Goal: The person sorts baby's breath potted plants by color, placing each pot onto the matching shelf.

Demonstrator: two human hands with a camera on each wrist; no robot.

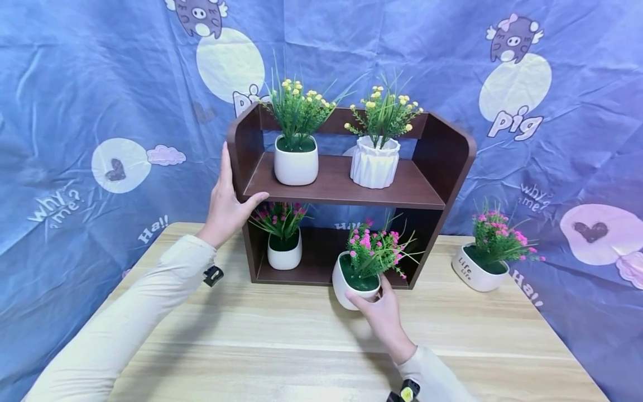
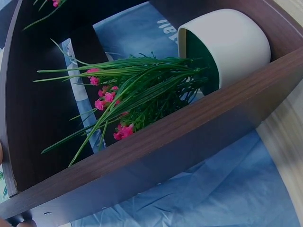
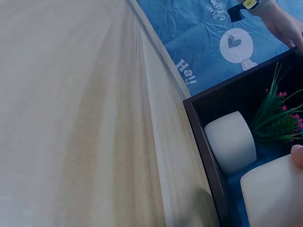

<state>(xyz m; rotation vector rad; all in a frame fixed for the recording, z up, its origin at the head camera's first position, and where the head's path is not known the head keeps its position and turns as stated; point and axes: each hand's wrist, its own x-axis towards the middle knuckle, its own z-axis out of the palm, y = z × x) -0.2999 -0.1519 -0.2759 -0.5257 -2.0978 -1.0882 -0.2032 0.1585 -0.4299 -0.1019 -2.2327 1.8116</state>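
White rounded pot [image 1: 341, 287], pink-flowered; likely light, rigid. Your right hand [image 1: 384, 317] grips its wall, the best hold; left hand [image 1: 226, 207], straight-fingered, touches brown wooden shelf [image 1: 334, 181].

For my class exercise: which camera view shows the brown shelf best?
The head view: both tiers of the brown shelf fit in frame. The left wrist view shows only part, close up; the right wrist view, just part of the lower tier.

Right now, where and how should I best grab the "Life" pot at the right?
Probably pinch the "Life" pot by its opposite walls, just below the rim, coming from the near side. Its pink flowers lean right past the rim, cluttering that side, while the lettered front wall is bare and the pot stands apart from the shelf.
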